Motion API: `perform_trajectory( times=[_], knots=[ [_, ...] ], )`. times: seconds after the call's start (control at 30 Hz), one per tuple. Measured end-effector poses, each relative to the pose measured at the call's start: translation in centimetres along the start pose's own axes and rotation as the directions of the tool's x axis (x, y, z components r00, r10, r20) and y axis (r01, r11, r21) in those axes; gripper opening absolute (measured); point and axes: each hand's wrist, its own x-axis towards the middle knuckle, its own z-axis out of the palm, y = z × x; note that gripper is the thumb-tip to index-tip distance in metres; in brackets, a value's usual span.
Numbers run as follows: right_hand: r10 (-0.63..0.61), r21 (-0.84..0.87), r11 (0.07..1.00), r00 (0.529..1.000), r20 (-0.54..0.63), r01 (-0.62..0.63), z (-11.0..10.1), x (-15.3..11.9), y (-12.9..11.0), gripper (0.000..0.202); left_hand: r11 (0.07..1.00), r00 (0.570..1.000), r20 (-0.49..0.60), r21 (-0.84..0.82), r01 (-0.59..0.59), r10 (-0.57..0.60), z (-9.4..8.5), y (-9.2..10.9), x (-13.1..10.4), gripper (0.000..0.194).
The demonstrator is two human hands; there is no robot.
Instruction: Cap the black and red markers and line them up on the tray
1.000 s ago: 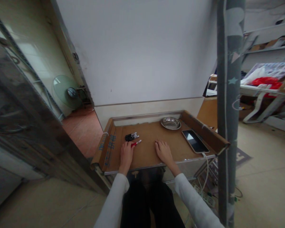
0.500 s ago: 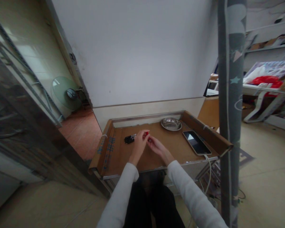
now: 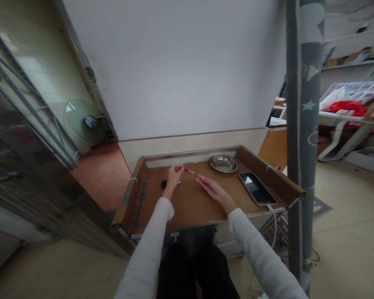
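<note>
My left hand (image 3: 173, 176) pinches one end of a slim red marker pen (image 3: 187, 170). Its white-and-dark end points right, across the gap between my hands. Just right of that tip, my right hand (image 3: 212, 187) is held with its fingers stretched out, and nothing can be seen in it. Behind my left wrist lie black marker pens (image 3: 163, 184) on the cardboard-lined tray table (image 3: 187, 207); my hand hides most of them.
A round shiny metal dish (image 3: 223, 163) stands at the back right of the tabletop. A phone (image 3: 257, 189) with a white cable (image 3: 273, 220) lies near the right edge. Raised cardboard borders (image 3: 271, 174) flank the surface. A grey post (image 3: 302, 145) rises close by on the right.
My hands have moved apart, the left one up and to the left. More of the red marker pen now shows in it. The fingers of my right hand have straightened.
</note>
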Motion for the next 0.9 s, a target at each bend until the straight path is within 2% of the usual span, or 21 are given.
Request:
perform_trajectory(
  times=[0.07,0.13,0.17,0.23,0.33,0.43,0.57,0.67,0.73,0.9],
  knots=[
    [-0.124,-0.165,0.979,0.992,-0.037,0.116,0.0,0.1,0.2,0.021,0.993,0.997,0.083,0.115,-0.016,0.006,0.5,-0.9,-0.3,0.007],
    [-0.262,-0.392,0.890,0.965,-0.027,0.231,0.4,0.1,0.5,0.020,0.970,0.983,0.181,0.230,-0.082,0.040,1.1,-1.5,-0.7,0.010],
    [-0.326,-0.512,0.809,0.945,0.019,0.289,0.7,0.0,0.6,0.019,0.950,0.971,0.231,0.285,-0.128,0.062,1.3,-1.7,-1.0,0.011],
    [-0.375,-0.680,0.612,0.905,0.200,0.404,1.3,-0.1,0.9,0.022,0.891,0.944,0.313,0.393,-0.226,0.102,1.5,-2.1,-1.4,0.014],
    [-0.290,-0.755,0.412,0.859,0.421,0.510,1.8,-0.6,1.2,0.031,0.788,0.916,0.378,0.519,-0.331,0.136,1.6,-2.3,-1.9,0.016],
    [-0.278,-0.783,0.270,0.824,0.493,0.560,1.3,-1.3,1.2,0.033,0.717,0.898,0.402,0.572,-0.399,0.179,1.4,-2.2,-2.5,0.018],
    [-0.368,-0.887,0.085,0.842,0.395,0.454,-0.2,-1.8,0.9,0.023,0.653,0.893,0.371,0.615,-0.442,0.254,0.8,-1.8,-3.9,0.020],
    [-0.378,-0.918,0.019,0.853,0.361,0.397,-0.9,-1.5,0.8,0.015,0.625,0.880,0.393,0.624,-0.468,0.266,0.5,-1.6,-5.2,0.021],
    [-0.380,-0.916,0.010,0.849,0.367,0.401,-1.0,-1.1,0.9,0.014,0.600,0.869,0.425,0.635,-0.486,0.254,0.7,-1.6,-6.0,0.021],
    [-0.353,-0.873,0.104,0.839,0.415,0.476,-0.6,-0.5,0.8,0.012,0.560,0.879,0.435,0.686,-0.464,0.195,2.1,-1.5,-6.6,0.017]
  ],
)
